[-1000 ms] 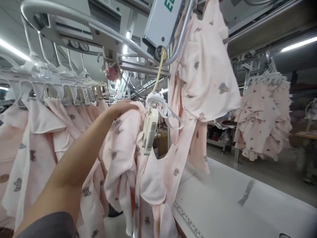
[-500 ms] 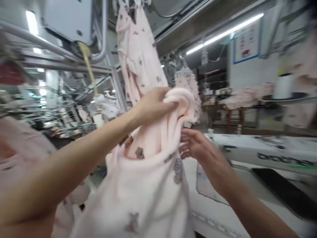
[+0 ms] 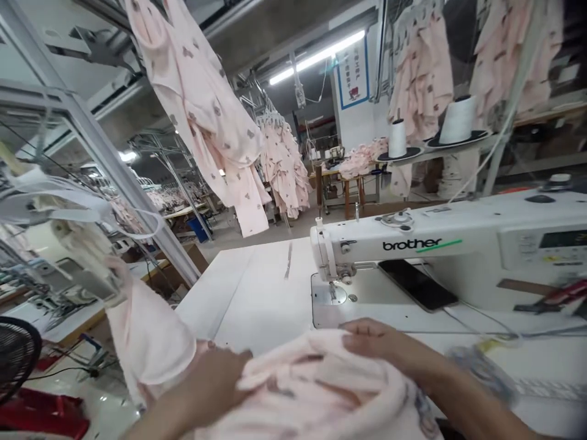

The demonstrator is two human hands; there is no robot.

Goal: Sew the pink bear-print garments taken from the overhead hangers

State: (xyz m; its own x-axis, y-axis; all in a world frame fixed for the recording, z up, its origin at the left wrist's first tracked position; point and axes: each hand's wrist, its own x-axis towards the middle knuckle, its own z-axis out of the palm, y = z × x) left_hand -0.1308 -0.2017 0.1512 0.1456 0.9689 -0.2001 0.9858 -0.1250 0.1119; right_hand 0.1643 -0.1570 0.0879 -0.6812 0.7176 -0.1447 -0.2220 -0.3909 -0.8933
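1. Before the white sewing machine (image 3: 477,226), holding bunched pink garment (image 3: 316,397) low, near the table (image 3: 257,293).
2. Gripping its sides with the closed fingers (image 3: 364,328) of left hand (image 3: 217,373) and right hand (image 3: 387,342).

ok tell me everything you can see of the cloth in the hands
The cloth is pale pink and soft-looking, with small dark greyish prints, too blurred to make out. It is bunched in loose, rounded folds in front of the sewing machine, and the picture's lower edge cuts it off. The left hand grips its left side; the right hand holds its upper right edge.
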